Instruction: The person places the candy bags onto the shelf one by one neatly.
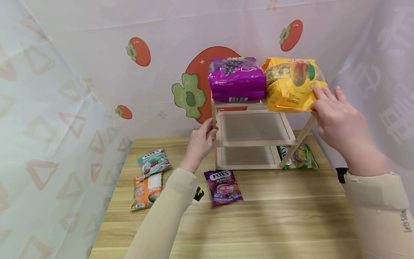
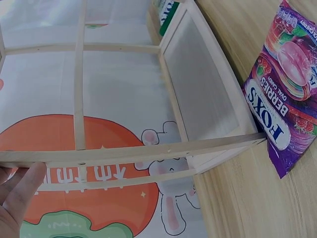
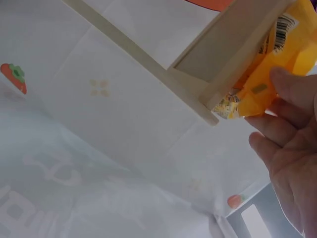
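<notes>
A small wooden shelf rack (image 1: 255, 144) with mesh-like panels stands on the table. My left hand (image 1: 201, 141) grips its left upright, thumb and fingers around the wood; in the left wrist view, the fingertips show against that post (image 2: 124, 154). On the top tier sit a purple candy bag (image 1: 237, 81) with a grape picture and, to its right, a yellow candy bag (image 1: 291, 86) with a mango picture. My right hand (image 1: 339, 122) touches the yellow bag's right side with fingers spread. In the right wrist view, the bag's lower corner (image 3: 255, 96) overhangs the rack's end.
A purple Fox's berries bag (image 1: 223, 187) lies before the rack. To the left, a teal Fox's bag (image 1: 154, 162) overlaps an orange bag (image 1: 142, 192). A green Fox's bag (image 1: 300, 156) lies behind the rack's right leg. Printed cloth walls (image 1: 161, 21) surround the wooden table (image 1: 258, 223).
</notes>
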### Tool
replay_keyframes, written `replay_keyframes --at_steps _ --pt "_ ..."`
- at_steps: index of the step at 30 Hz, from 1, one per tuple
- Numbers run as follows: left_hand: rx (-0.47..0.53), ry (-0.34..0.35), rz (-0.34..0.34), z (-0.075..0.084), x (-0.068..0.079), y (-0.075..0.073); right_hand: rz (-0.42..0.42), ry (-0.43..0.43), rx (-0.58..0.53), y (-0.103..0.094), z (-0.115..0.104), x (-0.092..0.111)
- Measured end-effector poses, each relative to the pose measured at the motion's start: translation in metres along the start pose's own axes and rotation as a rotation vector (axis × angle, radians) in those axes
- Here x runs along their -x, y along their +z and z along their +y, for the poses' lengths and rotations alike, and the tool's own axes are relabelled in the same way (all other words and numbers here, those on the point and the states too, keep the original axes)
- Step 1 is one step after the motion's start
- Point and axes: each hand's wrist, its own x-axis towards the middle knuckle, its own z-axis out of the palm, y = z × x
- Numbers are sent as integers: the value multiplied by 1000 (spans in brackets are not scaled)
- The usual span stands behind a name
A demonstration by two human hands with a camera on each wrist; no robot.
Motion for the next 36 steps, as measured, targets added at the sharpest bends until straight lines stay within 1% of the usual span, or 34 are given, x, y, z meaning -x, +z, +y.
replay_keyframes --at_steps 3,6,8,12,15,18,21,22,24,30,34,36 --pt "7 -3 1 0 0 0 -65 -19 -16 -4 1 -2" --pt "13 -7 1 0 0 0 -115 -9 -19 -5 2 -5" --pt "13 -9 -1 0 0 0 -158 22 -18 -6 3 -8" --pt "13 -9 -5 1 0 -1 -271 105 -16 -4 3 -15" --pt "8 -8 -4 1 1 -1 -345 167 -37 -1 4 -21" --pt "14 -11 -4 1 1 -2 -381 215 -65 4 6 -27" --pt "22 -10 -2 0 1 -2 -377 243 -76 9 8 -29" --pt "24 -10 -1 0 1 -2 -359 245 -76 10 8 -28" --pt "20 -11 -1 0 0 -1 -290 226 -65 13 8 -26" --pt "16 -23 -13 0 -1 0 14 83 -6 18 1 -12" --pt "21 -21 -11 1 -1 1 176 44 24 21 -9 -8" --pt "23 -19 -11 2 0 0 235 25 30 24 -16 -7"
